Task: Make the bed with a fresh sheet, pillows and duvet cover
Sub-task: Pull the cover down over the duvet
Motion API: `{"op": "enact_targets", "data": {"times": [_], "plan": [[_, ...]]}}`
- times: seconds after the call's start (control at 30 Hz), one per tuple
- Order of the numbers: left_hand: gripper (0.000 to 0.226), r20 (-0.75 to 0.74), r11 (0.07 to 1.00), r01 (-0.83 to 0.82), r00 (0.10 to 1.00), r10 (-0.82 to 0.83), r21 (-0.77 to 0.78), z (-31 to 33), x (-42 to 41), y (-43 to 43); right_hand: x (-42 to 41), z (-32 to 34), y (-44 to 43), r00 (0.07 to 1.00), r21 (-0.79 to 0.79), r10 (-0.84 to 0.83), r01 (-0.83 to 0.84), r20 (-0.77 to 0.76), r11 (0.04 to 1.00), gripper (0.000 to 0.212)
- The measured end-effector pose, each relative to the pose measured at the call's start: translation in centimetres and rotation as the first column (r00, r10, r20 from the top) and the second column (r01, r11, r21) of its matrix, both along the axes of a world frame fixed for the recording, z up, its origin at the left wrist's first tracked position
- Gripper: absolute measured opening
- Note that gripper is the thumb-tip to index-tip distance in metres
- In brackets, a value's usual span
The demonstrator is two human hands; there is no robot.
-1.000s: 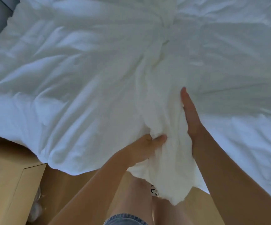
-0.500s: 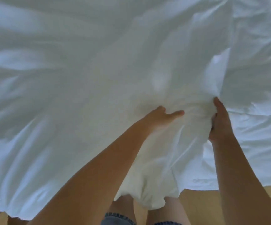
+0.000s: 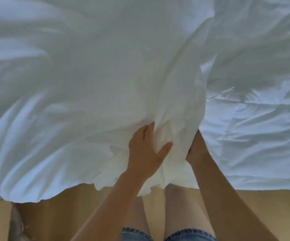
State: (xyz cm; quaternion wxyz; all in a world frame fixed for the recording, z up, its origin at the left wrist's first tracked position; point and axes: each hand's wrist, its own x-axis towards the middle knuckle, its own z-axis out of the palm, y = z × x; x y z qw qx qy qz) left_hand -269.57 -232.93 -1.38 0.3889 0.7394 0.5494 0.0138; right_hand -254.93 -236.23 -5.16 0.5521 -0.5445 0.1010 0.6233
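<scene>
Figure: person at the bedside, seen from above, both hands on a white duvet cover (image 3: pixel 106 84).

(a) Position. The cover spreads over the left and middle of the bed and rises in a tall fold at the centre. Its near edge hangs over the side of the bed toward the wooden floor (image 3: pixel 271 206). To the right lies a flatter white layer (image 3: pixel 253 136) with faint stitched lines. It is probably the duvet, though that is a judgement.

(b) Hands. The left hand (image 3: pixel 146 153) holds the gathered cloth with its thumb spread across the front and its fingers sunk into the folds. The right hand (image 3: pixel 196 150) grips the same bunch from the other side. Its fingers are largely hidden behind the fabric, so the exact hold cannot be made out. The two hands are near one another with the bunch between them.

(c) Handling. The cloth creases finely and billows, so it appears light, thin and wholly limp. It will carry no push and will follow only a pull. It looks smooth enough to slide through a loose hold. Gathering a handful, as here, seems sounder than pinching a single layer. To spread it flat, a hold at the hem or corners, hands well apart, would likely give better control than this central bunch.

(d) The person's denim shorts (image 3: pixel 189 234) show at the bottom edge.
</scene>
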Motion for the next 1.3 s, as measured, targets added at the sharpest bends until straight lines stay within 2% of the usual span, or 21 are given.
{"op": "enact_targets", "data": {"times": [0.07, 0.1, 0.17, 0.2, 0.27, 0.3, 0.37, 0.47, 0.5, 0.57, 0.67, 0.73, 0.77, 0.83, 0.87, 0.93, 1.0, 1.1, 1.17, 1.23, 1.3], "plan": [[0.077, -0.141, 0.973, 0.084, 0.989, -0.054, 0.215, -0.8, -2.5, -3.3, -4.1, -1.9, -3.4, 0.968, -0.043, 0.172, -0.183, -0.183, 0.982, 0.028], [0.072, -0.192, 0.954, 0.124, 0.979, -0.072, 0.272, -1.0, -3.8, -4.6, -6.0, -2.0, -4.7, 0.921, -0.025, 0.200, -0.221, -0.335, 0.975, 0.039], [0.044, -0.188, 0.938, 0.092, 0.982, -0.030, 0.335, -1.6, -6.1, -5.8, -8.3, -2.0, -6.0, 0.831, 0.036, 0.212, -0.225, -0.514, 0.974, 0.063], [0.031, -0.134, 0.953, -0.004, 0.990, 0.047, 0.302, -1.6, -6.8, -5.5, -8.7, -1.9, -6.1, 0.806, 0.102, 0.247, -0.228, -0.538, 0.968, 0.069], [0.019, -0.029, 0.945, -0.300, 0.952, 0.306, 0.129, -0.9, -7.2, -3.7, -9.2, -1.4, -5.5, 0.813, 0.222, 0.379, -0.311, -0.442, 0.924, 0.063], [0.019, 0.006, 0.916, -0.398, 0.917, 0.398, 0.053, -0.9, -7.2, -2.4, -9.3, -1.0, -5.0, 0.820, 0.236, 0.460, -0.399, -0.341, 0.886, 0.051], [0.019, 0.038, 0.881, -0.465, 0.882, 0.470, -0.089, -0.7, -7.2, 0.2, -9.7, -0.3, -3.5, 0.765, 0.206, 0.634, -0.606, -0.112, 0.768, 0.031], [0.023, 0.084, 0.829, -0.474, 0.852, 0.517, -0.295, 0.1, -8.1, 3.2, -12.0, 0.6, -1.5, 0.552, 0.031, 0.789, -0.824, 0.271, 0.566, 0.065], [0.022, 0.095, 0.818, -0.472, 0.845, 0.526, -0.328, 0.3, -8.5, 3.7, -13.1, 0.8, -1.2, 0.494, -0.027, 0.792, -0.843, 0.358, 0.538, 0.077], [0.021, 0.117, 0.823, -0.452, 0.849, 0.516, -0.345, 0.6, -9.3, 4.4, -15.5, 0.6, -1.1, 0.506, -0.044, 0.758, -0.820, 0.412, 0.571, 0.077], [0.022, 0.130, 0.835, -0.406, 0.868, 0.480, -0.373, 0.9, -10.3, 4.4, -18.3, 0.0, -1.0, 0.661, -0.043, 0.660, -0.695, 0.357, 0.718, 0.058], [0.018, 0.191, 0.738, -0.469, 0.767, 0.613, -0.486, 0.7, -11.9, 3.6, -19.5, -0.7, -0.7, 0.698, -0.056, 0.630, -0.653, 0.340, 0.755, 0.052], [0.019, 0.225, 0.615, -0.547, 0.616, 0.755, -0.567, 0.5, -13.0, 3.1, -19.7, -1.0, -0.6, 0.697, -0.066, 0.638, -0.657, 0.327, 0.751, 0.050], [0.019, 0.154, 0.252, -0.670, 0.203, 0.967, -0.698, -0.6, -15.5, 1.3, -19.8, -1.8, -0.6, 0.688, -0.118, 0.667, -0.666, 0.287, 0.737, 0.052], [0.021, 0.058, 0.096, -0.684, 0.078, 0.995, -0.723, -1.4, -16.6, 0.0, -19.7, -2.2, -0.7, 0.692, -0.150, 0.669, -0.656, 0.271, 0.739, 0.056], [0.028, -0.089, -0.098, -0.624, -0.046, 0.995, -0.775, -2.6, -17.8, -2.7, -19.6, -2.6, -1.1, 0.721, -0.195, 0.651, -0.621, 0.238, 0.759, 0.062], [0.034, -0.152, -0.181, -0.529, -0.099, 0.983, -0.829, -3.4, -17.9, -3.9, -19.6, -2.8, -1.6, 0.751, -0.191, 0.622, -0.592, 0.224, 0.783, 0.057], [0.035, -0.075, -0.140, -0.487, -0.151, 0.986, -0.862, -4.6, -18.1, -1.7, -19.3, -3.1, -2.0, 0.743, -0.178, 0.624, -0.598, 0.242, 0.782, 0.045], [0.030, -0.053, -0.102, -0.546, -0.104, 0.993, -0.832, -4.9, -18.1, 0.8, -19.2, -3.5, -1.8, 0.674, -0.211, 0.670, -0.638, 0.312, 0.741, 0.041], [0.049, -0.094, -0.079, -0.612, -0.008, 0.996, -0.787, -5.0, -18.2, 1.8, -19.1, -3.8, -1.5, 0.627, -0.219, 0.689, -0.662, 0.363, 0.717, 0.026], [0.049, -0.113, -0.089, -0.686, -0.010, 0.994, -0.722, -4.8, -18.4, 1.9, -19.1, -4.1, -1.5, 0.603, -0.218, 0.697, -0.675, 0.389, 0.705, 0.010]]}}
